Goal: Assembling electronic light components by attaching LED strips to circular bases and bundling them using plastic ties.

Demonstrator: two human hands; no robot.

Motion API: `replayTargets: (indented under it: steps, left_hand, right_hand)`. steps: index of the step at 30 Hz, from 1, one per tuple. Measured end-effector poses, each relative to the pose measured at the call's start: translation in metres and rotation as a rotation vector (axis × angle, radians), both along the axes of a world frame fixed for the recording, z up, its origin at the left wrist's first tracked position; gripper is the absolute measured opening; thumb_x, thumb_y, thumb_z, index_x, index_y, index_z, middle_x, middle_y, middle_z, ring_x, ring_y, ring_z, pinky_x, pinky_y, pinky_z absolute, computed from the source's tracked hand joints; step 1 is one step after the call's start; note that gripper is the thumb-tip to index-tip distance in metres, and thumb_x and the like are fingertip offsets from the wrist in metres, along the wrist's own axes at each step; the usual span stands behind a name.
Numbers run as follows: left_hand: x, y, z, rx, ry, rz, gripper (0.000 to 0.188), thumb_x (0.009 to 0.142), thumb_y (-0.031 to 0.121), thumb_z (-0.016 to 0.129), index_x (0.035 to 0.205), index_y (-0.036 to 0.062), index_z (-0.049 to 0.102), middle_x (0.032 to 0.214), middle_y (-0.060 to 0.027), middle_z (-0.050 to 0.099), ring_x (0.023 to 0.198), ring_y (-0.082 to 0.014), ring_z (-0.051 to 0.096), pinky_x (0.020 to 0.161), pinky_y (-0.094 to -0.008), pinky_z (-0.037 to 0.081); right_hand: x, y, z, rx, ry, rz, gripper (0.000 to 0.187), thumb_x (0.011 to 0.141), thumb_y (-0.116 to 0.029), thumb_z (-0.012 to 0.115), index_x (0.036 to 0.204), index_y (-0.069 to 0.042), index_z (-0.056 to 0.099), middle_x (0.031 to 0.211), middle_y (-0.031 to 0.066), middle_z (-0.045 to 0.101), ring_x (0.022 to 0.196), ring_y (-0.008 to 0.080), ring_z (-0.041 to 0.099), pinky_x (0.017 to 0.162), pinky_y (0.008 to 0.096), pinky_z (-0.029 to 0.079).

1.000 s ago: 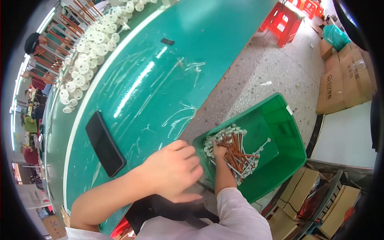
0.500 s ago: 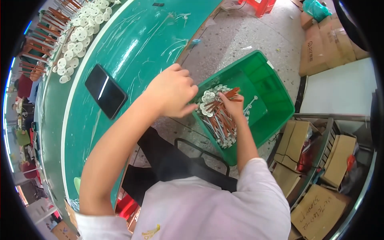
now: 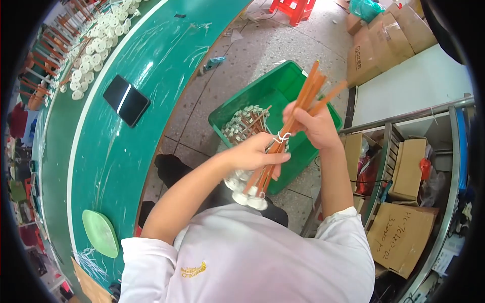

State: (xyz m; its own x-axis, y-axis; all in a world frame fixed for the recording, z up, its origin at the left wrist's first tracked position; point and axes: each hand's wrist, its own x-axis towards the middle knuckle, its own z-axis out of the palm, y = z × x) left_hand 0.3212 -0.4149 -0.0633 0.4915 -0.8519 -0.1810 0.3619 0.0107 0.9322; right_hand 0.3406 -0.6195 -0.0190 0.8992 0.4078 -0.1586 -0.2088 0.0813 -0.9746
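A bundle of brown sticks [image 3: 305, 93] with white round discs [image 3: 250, 198] at its lower end is between my two hands. A white tie [image 3: 282, 137] circles its middle. My left hand [image 3: 260, 154] closes round the sticks just below the tie, the thumb lying across them. Higher up, my right hand [image 3: 317, 123] grips the sticks above the tie, and their tops fan out a little. Beneath my hands stands a green plastic crate [image 3: 217, 117], holding a pile of similar disc-ended sticks [image 3: 247, 123] in its left part.
On the green table [image 3: 166, 76] at left lie a black phone [image 3: 126, 100], a light green plastic dish [image 3: 100, 233] and thin white ties [image 3: 91, 263]. Many white discs [image 3: 93, 53] on brown sticks line the far left. Cardboard boxes [image 3: 401, 237] fill a metal rack at right. A red stool [image 3: 294, 9] stands far off.
My right hand has come up out of the crate with brown sticks. My left hand has moved down and right from above the table edge and now grips a tied bundle.
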Motion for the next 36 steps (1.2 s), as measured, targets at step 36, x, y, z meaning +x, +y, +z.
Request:
replayTargets:
  steps: [36]
  left_hand:
    - [-0.046, 0.024, -0.026, 0.472, -0.222, 0.379, 0.021, 0.092, 0.021, 0.056, 0.096, 0.0021, 0.063, 0.059, -0.0103, 0.064, 0.057, -0.0230, 0.068, 0.057, -0.0356, 0.053]
  right_hand:
    - [-0.053, 0.047, -0.058, -1.052, -1.332, 0.152, 0.015, 0.079, -0.006, 0.070, 0.089, -0.001, 0.060, 0.079, 0.0073, 0.057, 0.061, 0.0204, 0.059, 0.047, 0.0301, 0.048]
